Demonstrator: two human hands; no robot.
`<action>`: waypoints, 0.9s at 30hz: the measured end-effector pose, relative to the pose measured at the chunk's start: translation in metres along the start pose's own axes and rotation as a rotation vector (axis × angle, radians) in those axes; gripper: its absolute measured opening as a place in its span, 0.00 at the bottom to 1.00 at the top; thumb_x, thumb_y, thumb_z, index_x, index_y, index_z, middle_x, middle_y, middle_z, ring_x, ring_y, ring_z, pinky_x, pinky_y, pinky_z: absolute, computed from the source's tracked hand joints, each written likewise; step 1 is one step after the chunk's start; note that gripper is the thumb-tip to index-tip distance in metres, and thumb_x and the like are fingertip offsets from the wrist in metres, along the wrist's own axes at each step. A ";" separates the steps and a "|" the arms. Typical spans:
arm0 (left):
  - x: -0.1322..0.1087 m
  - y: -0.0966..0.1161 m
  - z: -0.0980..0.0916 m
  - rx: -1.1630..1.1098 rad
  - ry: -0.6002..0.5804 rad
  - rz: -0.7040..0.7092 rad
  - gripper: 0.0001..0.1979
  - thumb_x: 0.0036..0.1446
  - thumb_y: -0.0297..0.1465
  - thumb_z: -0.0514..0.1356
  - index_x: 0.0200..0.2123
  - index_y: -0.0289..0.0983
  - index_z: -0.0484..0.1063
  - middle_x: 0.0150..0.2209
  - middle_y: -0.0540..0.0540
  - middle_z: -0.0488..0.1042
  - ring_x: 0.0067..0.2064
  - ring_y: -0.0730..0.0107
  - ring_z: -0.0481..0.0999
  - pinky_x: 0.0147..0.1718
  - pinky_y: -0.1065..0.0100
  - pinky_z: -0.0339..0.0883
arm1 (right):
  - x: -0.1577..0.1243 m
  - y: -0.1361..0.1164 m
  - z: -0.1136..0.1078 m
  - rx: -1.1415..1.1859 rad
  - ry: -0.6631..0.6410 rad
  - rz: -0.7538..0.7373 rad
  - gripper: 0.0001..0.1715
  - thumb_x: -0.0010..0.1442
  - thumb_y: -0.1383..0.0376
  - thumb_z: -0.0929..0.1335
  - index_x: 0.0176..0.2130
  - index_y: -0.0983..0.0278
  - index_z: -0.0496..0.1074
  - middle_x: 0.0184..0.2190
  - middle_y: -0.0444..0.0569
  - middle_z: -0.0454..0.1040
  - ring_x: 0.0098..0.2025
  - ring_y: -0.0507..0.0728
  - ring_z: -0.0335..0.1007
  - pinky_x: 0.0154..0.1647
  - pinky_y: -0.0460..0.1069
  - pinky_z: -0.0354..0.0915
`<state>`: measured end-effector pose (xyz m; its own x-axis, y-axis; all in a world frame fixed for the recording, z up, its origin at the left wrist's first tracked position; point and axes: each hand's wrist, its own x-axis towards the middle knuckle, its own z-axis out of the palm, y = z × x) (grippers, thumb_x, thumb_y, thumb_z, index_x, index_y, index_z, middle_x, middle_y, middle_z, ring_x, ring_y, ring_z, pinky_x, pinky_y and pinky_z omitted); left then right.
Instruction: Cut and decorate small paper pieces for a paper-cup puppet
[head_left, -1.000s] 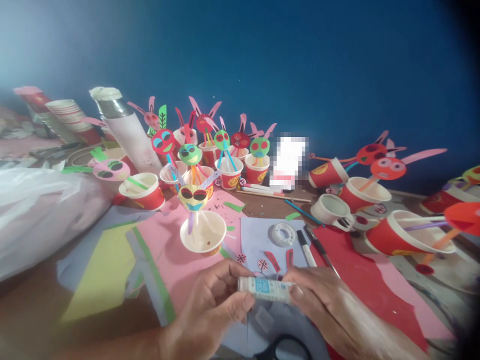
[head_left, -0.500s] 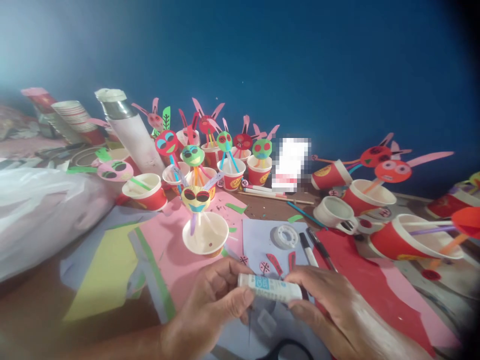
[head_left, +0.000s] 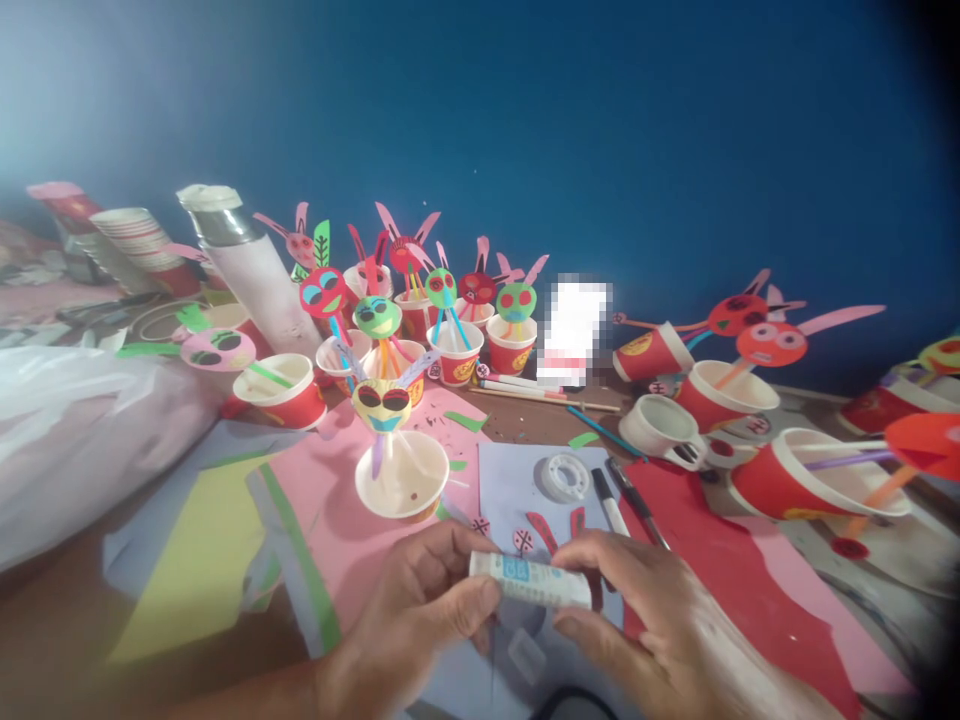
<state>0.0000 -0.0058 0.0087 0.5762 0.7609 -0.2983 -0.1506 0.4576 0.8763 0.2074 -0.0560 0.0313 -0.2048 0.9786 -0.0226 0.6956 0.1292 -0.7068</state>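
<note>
A white glue stick (head_left: 525, 580) with a blue label lies crosswise in front of me. My left hand (head_left: 431, 590) is closed on its left end, thumb on the near side. Around its dark right end curl the thumb and fingers of my right hand (head_left: 645, 610). Below the stick, a small translucent piece (head_left: 527, 657) rests on pale blue paper (head_left: 499, 480). Just beyond are red paper strips (head_left: 541, 532) and a small round cutout (head_left: 523, 541) with a cross. A paper cup (head_left: 401, 480) bearing a yellow paper face (head_left: 382, 405) stands farther back.
Several red cups with paper-faced figures line the wall, near a thermos (head_left: 255, 280). To the right are a tape roll (head_left: 566, 478), pens (head_left: 611, 500), a white mug (head_left: 660, 430) and red paper (head_left: 720, 560). A plastic bag (head_left: 90, 440) lies left; a black loop (head_left: 574, 700) shows at the bottom.
The view has shifted slightly, so most things sit a little farther left. My right fingers have moved a bit farther along the glue stick; both hands stay at it.
</note>
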 end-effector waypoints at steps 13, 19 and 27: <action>0.001 -0.004 -0.003 0.036 -0.020 0.021 0.19 0.47 0.42 0.67 0.33 0.33 0.70 0.23 0.50 0.71 0.23 0.78 0.69 0.23 0.76 0.64 | 0.002 -0.008 0.008 0.546 -0.286 0.501 0.36 0.60 0.39 0.50 0.21 0.62 0.58 0.15 0.38 0.53 0.18 0.48 0.48 0.19 0.44 0.49; 0.005 -0.006 -0.005 0.030 0.011 -0.044 0.20 0.44 0.45 0.68 0.29 0.33 0.70 0.21 0.50 0.71 0.21 0.78 0.67 0.22 0.76 0.63 | 0.002 -0.004 0.000 0.091 -0.171 0.148 0.15 0.59 0.51 0.63 0.34 0.60 0.68 0.24 0.41 0.69 0.25 0.51 0.63 0.24 0.45 0.53; 0.001 -0.001 0.000 0.034 -0.008 -0.035 0.19 0.45 0.43 0.68 0.31 0.32 0.70 0.21 0.51 0.70 0.21 0.78 0.67 0.22 0.75 0.64 | 0.003 -0.008 0.005 0.581 -0.382 0.520 0.34 0.61 0.40 0.52 0.23 0.62 0.63 0.14 0.38 0.55 0.16 0.48 0.49 0.19 0.44 0.52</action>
<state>0.0011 -0.0057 0.0075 0.5872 0.7407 -0.3263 -0.1027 0.4681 0.8777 0.1981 -0.0546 0.0334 -0.2480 0.7563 -0.6054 0.3247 -0.5239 -0.7875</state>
